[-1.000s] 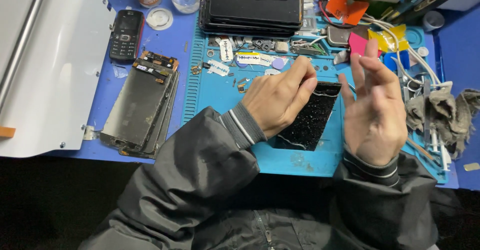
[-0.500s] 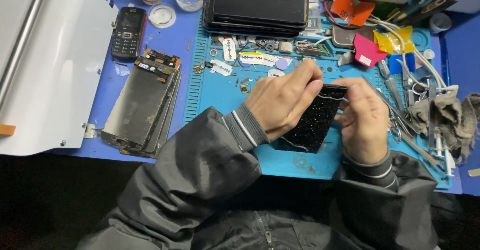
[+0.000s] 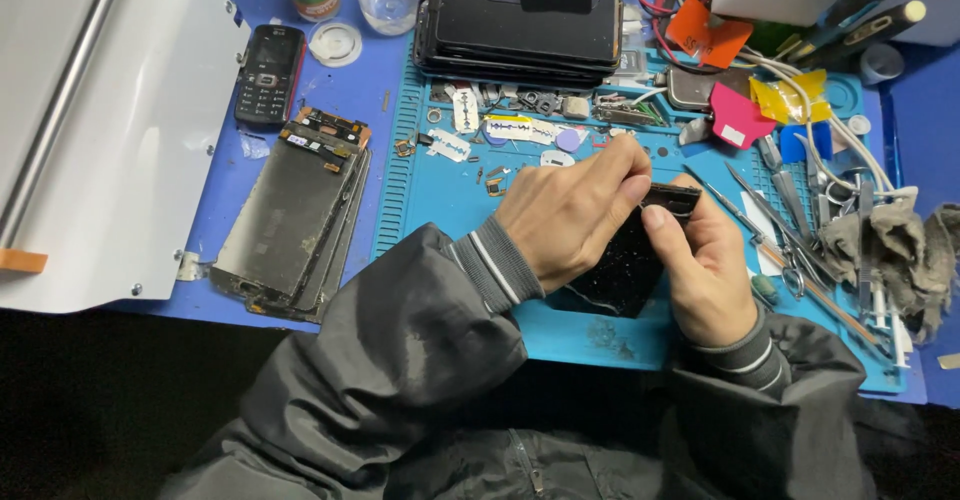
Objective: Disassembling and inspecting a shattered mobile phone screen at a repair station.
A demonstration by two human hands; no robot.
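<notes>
— Black and speckled with dust, the phone screen panel (image 3: 628,260) is between my two hands, over the near middle of the blue silicone work mat (image 3: 450,195). Its far end is lifted toward me; whether the near end rests on the mat I cannot tell, my left hand covers it.

— How are your hands set on it?

— My left hand (image 3: 570,215) lies curled over the left side of the panel, fingers bent and pinched together at its far top edge. My right hand (image 3: 705,265) closes around the right side, thumb pressed on the face near the top corner. Both are closed on the panel. If something thin sits between my left fingertips, it is too small to make out.

— What lies around you?

— On the far side of the mat there is a stack of dark phones (image 3: 525,25), and just near of it small screws, razor blades (image 3: 448,145) and loose bits. To the right are tweezers (image 3: 745,205) and other slim tools, then a grey rag (image 3: 895,250) at the mat's right edge, with coloured plastic picks (image 3: 740,115) farther back. Off the mat to the left, on the blue table, lie a pile of stripped screen assemblies (image 3: 290,215) and, beyond them, a small black keypad phone (image 3: 268,72). A white tray lid (image 3: 100,130) fills the far left.
</notes>
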